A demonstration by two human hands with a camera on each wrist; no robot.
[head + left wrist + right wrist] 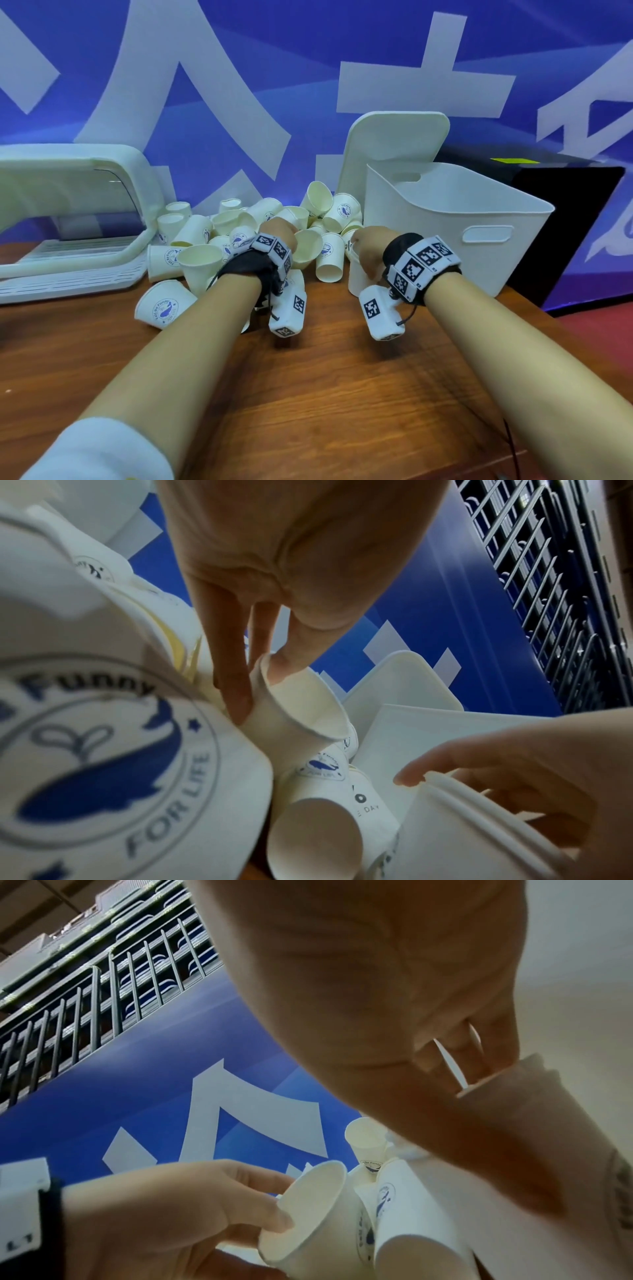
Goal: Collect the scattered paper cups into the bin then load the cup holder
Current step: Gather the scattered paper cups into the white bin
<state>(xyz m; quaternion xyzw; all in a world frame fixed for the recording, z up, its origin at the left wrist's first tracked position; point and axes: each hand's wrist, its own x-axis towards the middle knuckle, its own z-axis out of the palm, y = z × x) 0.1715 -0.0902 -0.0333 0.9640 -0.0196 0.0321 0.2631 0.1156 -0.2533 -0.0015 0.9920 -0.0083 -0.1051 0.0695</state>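
At far edge of brown wooden tabletop [308,394]: heap of white printed paper cups [239,226]. Left hand [275,233] pinching one cup [294,710] by rim; right hand [368,253] gripping nested white cup stack [358,277], probably for single transfer into white plastic bin [479,260] alongside.

Both forearms reach forward side by side; left hand [278,230] pinches with thumb and fingers [236,685], right hand [369,249] curled tight, grip closed.
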